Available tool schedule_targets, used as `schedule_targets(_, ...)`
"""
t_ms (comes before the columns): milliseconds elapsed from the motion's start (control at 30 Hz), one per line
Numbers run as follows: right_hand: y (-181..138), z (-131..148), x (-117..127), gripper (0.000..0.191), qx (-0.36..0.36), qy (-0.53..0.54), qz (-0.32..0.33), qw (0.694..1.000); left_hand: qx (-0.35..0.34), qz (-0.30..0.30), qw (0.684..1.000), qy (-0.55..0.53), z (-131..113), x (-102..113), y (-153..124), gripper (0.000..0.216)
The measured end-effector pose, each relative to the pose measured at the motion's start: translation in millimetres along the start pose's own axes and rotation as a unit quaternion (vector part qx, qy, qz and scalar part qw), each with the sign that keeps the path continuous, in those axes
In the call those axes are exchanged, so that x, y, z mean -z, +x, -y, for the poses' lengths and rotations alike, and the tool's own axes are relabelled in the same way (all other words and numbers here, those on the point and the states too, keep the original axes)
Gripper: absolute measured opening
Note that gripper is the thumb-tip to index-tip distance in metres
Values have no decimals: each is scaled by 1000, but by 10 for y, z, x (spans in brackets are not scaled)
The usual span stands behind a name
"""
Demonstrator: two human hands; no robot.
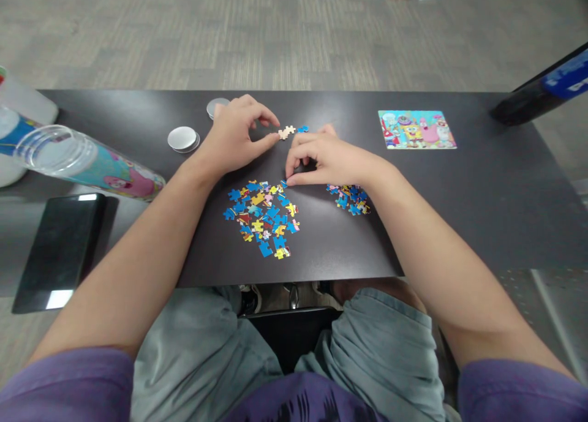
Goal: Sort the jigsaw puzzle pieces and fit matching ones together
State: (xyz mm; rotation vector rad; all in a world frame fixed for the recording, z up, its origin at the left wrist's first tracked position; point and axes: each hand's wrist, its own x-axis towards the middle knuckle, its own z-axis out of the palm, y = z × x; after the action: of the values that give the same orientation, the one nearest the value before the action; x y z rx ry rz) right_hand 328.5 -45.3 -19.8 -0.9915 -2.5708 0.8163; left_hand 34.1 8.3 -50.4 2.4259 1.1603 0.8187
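The loose pile of puzzle pieces [263, 217] lies on the table [482, 195] near its front edge. Behind it rest the left hand [234, 134] and right hand [324, 158], with joined pieces [289, 130] between their fingertips. Right of the pile lies a smaller pile [350, 198]; farther right and behind, the picture card [416, 129]. Left and behind lie two lids [184, 139], farther left the tube [87, 162].

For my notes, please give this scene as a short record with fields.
surface: dark table
left hand: fingertips at the small joined pieces
right hand: resting on the table, fingers curled
big loose pile: in front of the left hand
small pile: partly under the right wrist
reference picture: far right
clear tube: lying at the left
round lids: beside the left hand
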Motion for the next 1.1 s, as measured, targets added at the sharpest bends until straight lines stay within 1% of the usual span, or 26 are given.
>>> schedule_targets(67, -17, -10, 41, 24, -2, 0, -16, 1000, -2, -17, 1000, 10, 4, -39, -22, 34)
schedule_targets(133, -48, -58, 109, 24, -27, -14, -66, 997, 8, -33, 999, 17, 21, -92, -34, 42)
schedule_targets(200, -85, -137, 179, 22, -70, -48, -123, 989, 28, -34, 999, 28, 49, -135, -35, 47)
schedule_targets(267, -119, -234, 232, 21, -115, -84, -168, 975, 45, -26, 998, 42, 80, -153, -26, 41)
schedule_targets(367, -157, -377, 273, 21, -161, -107, -202, 960, 47, -12, 998, 45, 107, -139, -12, 31)
schedule_targets(467, -174, -455, 278, 23, -169, -103, -188, 962, 36, -7, 999, 32, 105, -116, -1, 28)
schedule_targets(600, -163, -422, 238, 24, -140, -98, -157, 973, 27, -9, 999, 31, 87, -116, 18, 20)
schedule_targets(767, -156, -361, 210, 22, -117, -105, -131, 979, 43, -8, 998, 41, 112, -124, 34, 13)
schedule_targets(900, -178, -389, 252, 18, -83, -62, -94, 990, 48, -8, 998, 29, 139, -125, 33, 12)
schedule_targets(967, -184, -412, 265, 20, -69, -45, -93, 992, 45, -11, 999, 25, 140, -130, 30, 12)
schedule_targets(1000, -184, -422, 268, 22, -71, -46, -103, 991, 42, -14, 999, 24, 138, -134, 28, 12)
schedule_targets(1067, -181, -438, 272, 27, -87, -60, -120, 987, 37, -21, 999, 25, 131, -140, 27, 12)
schedule_targets(1100, -181, -442, 276, 29, -96, -68, -119, 986, 36, -23, 999, 28, 127, -142, 28, 12)
